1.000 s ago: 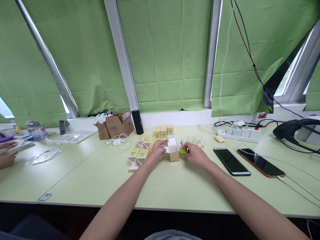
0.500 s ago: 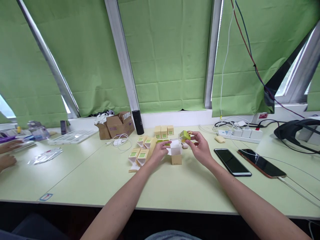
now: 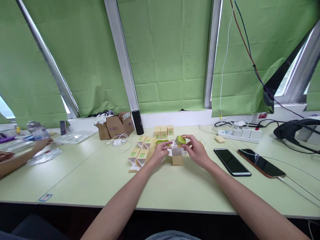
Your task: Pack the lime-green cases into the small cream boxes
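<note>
An open small cardboard box (image 3: 177,161) with white inner flaps stands upright on the table in front of me. My left hand (image 3: 161,150) is at its left side, thumb and fingertips closed at the white flap. My right hand (image 3: 195,150) pinches a small green item (image 3: 179,140) with a yellow loop, held just above the box's opening. Its exact kind is unclear. Other green items (image 3: 161,141) lie just behind my left fingers, partly hidden. To the left are several flattened or part-folded cartons (image 3: 143,155) with green labels.
Several closed small boxes (image 3: 163,130) stand behind. Two phones (image 3: 232,162) (image 3: 261,163), a power strip (image 3: 237,135) and a black headset (image 3: 297,135) are on the right. A brown carton (image 3: 120,126) and black cylinder (image 3: 137,122) stand back left. A co-worker's arm (image 3: 27,156) reaches in from the left.
My right hand has moved left with the green item, from beside the box to above its opening. The box has shifted slightly. The co-worker's arm has reached farther right over the plastic bags.
</note>
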The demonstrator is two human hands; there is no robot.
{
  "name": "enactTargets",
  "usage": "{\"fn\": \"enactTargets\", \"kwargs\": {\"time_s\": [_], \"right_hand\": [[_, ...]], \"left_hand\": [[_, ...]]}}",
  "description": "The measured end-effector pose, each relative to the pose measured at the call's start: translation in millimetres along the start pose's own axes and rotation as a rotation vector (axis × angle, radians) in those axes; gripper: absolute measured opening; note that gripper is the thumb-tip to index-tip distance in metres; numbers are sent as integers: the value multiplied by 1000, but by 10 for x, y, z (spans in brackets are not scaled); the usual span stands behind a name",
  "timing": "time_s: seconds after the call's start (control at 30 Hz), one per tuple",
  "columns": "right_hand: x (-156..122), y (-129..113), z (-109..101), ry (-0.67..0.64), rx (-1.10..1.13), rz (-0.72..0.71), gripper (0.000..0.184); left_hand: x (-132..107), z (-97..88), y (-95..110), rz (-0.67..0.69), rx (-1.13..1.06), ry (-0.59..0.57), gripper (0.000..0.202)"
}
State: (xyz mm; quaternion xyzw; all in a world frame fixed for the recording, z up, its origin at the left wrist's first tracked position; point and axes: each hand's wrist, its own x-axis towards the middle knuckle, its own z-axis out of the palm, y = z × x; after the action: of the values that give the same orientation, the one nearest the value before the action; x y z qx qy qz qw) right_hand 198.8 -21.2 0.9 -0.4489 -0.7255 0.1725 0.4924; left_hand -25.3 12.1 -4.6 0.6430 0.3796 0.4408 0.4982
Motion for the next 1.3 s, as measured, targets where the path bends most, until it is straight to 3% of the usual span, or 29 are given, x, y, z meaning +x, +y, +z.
{"fn": "enactTargets", "kwargs": {"time_s": [0.27,0.7,1.3], "right_hand": [[-12,21,-26,-59,-114,1,30],[-77,-24,16,-104,-275,-182,32],[-130,-60,83,-167,-351,-177,24]], "left_hand": [[-5,3,3,1,3,-1,65],[35,-42,-100,17,-24,-9,64],[22,-41,-64,22,-19,-12,63]]}}
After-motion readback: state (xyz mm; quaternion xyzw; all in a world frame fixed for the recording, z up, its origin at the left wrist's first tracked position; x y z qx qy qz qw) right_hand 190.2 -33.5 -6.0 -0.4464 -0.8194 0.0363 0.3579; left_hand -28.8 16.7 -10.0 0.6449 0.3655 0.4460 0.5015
